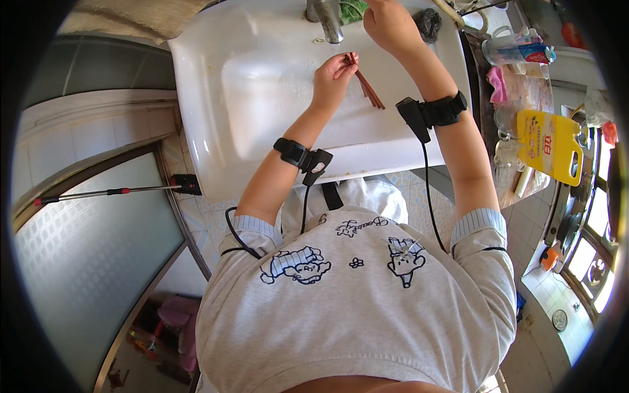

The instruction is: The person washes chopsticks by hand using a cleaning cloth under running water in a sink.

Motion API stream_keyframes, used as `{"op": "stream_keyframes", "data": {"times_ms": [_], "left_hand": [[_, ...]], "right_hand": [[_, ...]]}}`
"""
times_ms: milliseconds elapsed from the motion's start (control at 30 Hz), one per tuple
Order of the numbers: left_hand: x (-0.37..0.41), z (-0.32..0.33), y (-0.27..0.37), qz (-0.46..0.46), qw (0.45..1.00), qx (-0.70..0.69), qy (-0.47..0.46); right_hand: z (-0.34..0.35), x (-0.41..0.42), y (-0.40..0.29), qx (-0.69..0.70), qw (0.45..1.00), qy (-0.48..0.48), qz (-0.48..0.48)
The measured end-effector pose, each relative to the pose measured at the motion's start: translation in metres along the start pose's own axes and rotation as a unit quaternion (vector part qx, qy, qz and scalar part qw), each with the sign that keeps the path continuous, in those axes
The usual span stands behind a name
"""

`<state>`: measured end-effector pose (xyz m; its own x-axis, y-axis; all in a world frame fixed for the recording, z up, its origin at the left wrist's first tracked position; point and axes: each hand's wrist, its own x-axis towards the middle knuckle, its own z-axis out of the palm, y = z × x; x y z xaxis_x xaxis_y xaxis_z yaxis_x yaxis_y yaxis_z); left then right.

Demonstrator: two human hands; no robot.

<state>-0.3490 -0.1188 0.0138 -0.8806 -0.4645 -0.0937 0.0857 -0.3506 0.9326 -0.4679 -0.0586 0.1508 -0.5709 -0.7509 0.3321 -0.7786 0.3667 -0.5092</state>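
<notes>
Below the metal faucet (328,22), my left hand (336,73) holds several reddish-brown chopsticks (371,91) by one end. Their other ends slant down to the right over the white ceramic sink (255,123). My right hand (390,24) is raised at the top edge of the view, to the right of the faucet. Its fingers are partly cut off there, so what they hold or touch does not show. Behind the faucet lies a green scouring pad (351,11), and a dark steel wool scrubber (427,24) sits just right of my right hand.
Right of the sink, a worn counter (533,93) bears a yellow plastic jug (550,145), a pink cloth (497,84), glass cups and a cup with a toothpaste tube (535,53). A long-handled brush (184,185) is at the sink's left. Cables hang from both wrist straps.
</notes>
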Motion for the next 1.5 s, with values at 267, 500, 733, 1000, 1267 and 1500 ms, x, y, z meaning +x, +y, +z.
{"op": "stream_keyframes", "data": {"times_ms": [267,500,733,1000,1267,1500], "left_hand": [[-0.004,0.003,0.005,0.023,0.998,0.033,-0.045],[-0.004,0.011,0.010,0.017,0.998,0.020,-0.065],[-0.006,0.019,0.017,-0.003,0.997,0.034,-0.067],[-0.005,0.020,0.023,0.005,0.996,0.065,-0.062],[-0.006,0.025,0.032,-0.031,0.993,0.095,-0.058],[-0.006,0.026,0.032,-0.022,0.991,0.121,-0.061]], "right_hand": [[0.016,-0.048,0.063,0.115,0.993,-0.038,-0.004],[0.066,-0.133,0.065,0.198,0.927,-0.227,0.222],[0.082,-0.141,0.051,0.342,0.871,-0.164,0.313],[0.083,-0.146,0.046,0.468,0.823,-0.126,0.297],[0.082,-0.147,0.043,0.479,0.816,-0.112,0.303],[0.085,-0.150,0.047,0.466,0.823,-0.116,0.302]]}}
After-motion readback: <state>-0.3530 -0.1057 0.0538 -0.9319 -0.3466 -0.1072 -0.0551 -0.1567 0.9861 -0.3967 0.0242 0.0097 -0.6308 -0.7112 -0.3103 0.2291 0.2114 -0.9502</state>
